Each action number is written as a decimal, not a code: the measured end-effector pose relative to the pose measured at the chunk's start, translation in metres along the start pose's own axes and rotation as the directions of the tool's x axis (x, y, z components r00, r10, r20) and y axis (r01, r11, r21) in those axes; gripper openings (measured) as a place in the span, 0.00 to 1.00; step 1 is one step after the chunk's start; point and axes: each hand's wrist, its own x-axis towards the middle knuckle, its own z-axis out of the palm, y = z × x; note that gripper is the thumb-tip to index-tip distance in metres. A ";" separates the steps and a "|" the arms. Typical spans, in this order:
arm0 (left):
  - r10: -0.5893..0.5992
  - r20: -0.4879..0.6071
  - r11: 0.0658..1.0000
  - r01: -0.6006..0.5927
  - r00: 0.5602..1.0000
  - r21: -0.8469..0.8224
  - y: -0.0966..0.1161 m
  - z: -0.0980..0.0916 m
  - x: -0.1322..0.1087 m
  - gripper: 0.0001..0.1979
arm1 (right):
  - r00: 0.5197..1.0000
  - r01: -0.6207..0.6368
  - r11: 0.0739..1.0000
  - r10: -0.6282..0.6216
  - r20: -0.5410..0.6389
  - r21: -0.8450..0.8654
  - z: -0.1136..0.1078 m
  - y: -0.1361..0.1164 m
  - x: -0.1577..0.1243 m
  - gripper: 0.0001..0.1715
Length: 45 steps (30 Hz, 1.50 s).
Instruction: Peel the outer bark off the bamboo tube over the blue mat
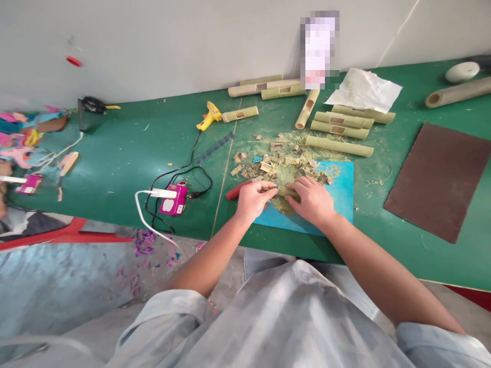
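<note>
My right hand [312, 200] is closed around a short bamboo tube [287, 191], which lies over a blue sheet [337, 197]. At the tube's left end, my left hand [255, 200] is pinched together, with a thin dark edge showing at its fingertips; what it holds is too small to make out. A red handle [236, 191] shows just behind and left of my left hand, its far end hidden. Bamboo chips [268, 163] and pale shavings are heaped in front of both hands, spilling off the sheet onto the green table [123, 168].
Several notched bamboo tubes [341, 130] lie beyond the chips, some near white paper [364, 91]. Leftward are a yellow glue gun [209, 116] and a purple power box [173, 199] with trailing cables. A brown sheet [441, 179] occupies the right side. A blurred-out upright panel [319, 48] leans at the back.
</note>
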 end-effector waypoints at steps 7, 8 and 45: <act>0.022 0.008 0.995 -0.022 1.000 -0.097 -0.001 0.004 0.003 0.11 | 1.000 -0.001 1.000 0.001 0.000 -0.012 0.000 0.000 0.000 0.13; 0.022 0.010 0.993 -0.020 1.000 -0.114 -0.001 0.005 0.003 0.11 | 1.000 -0.001 1.000 0.001 0.001 -0.011 0.000 0.000 0.000 0.13; -0.086 0.046 0.974 0.094 0.995 -0.207 0.002 0.010 -0.002 0.16 | 1.000 0.002 0.999 -0.002 -0.006 -0.040 -0.003 -0.002 -0.001 0.12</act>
